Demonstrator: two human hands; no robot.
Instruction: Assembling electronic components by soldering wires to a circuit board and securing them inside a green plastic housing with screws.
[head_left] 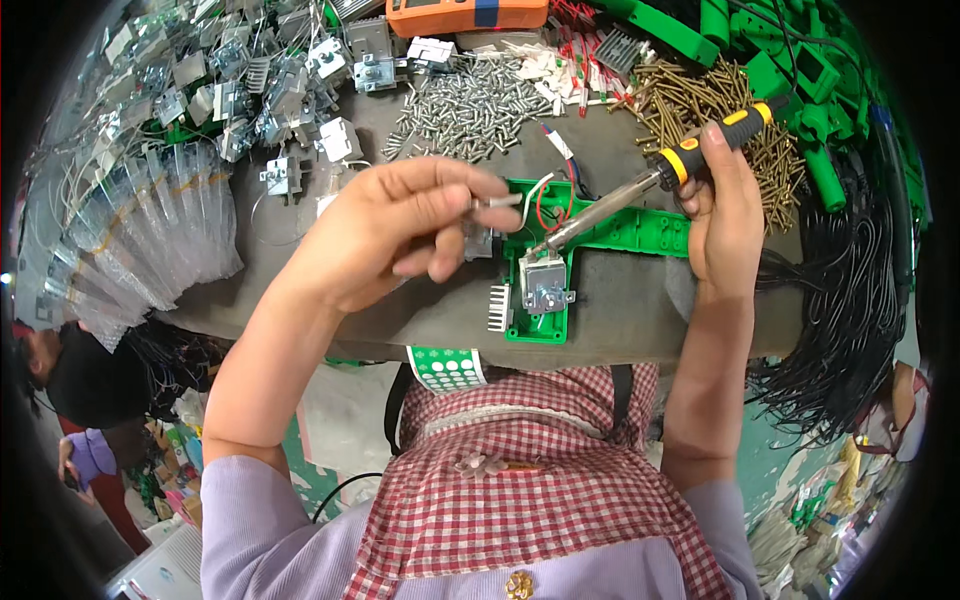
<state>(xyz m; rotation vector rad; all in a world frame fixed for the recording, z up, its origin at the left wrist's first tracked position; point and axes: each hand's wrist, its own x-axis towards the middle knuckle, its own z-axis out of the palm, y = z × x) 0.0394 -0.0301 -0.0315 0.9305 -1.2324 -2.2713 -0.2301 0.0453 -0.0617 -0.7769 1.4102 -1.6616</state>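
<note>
My right hand (728, 215) is wrapped around the black and yellow handle of a soldering iron (605, 212). Its metal barrel slants down to the left, with the tip at the top of a silvery switch-like block (547, 287). That block sits in an open green plastic housing (630, 230), whose long arm runs right toward my right wrist. Red and white wires (547, 205) curl out of the housing. Left of them, my left hand (410, 220) is raised with thumb and fingers pinched around something small and silvery, too blurred to name.
Piled behind are metal blocks (280, 100), silver screws (465, 105), long brass-coloured screws (690, 100) and green housings (800, 80). Clear plastic sleeves (150, 230) lie left; black cables (845, 320) hang right. An orange device (465, 15) stands at the back. Green-white stickers (447, 368) hang over the front edge.
</note>
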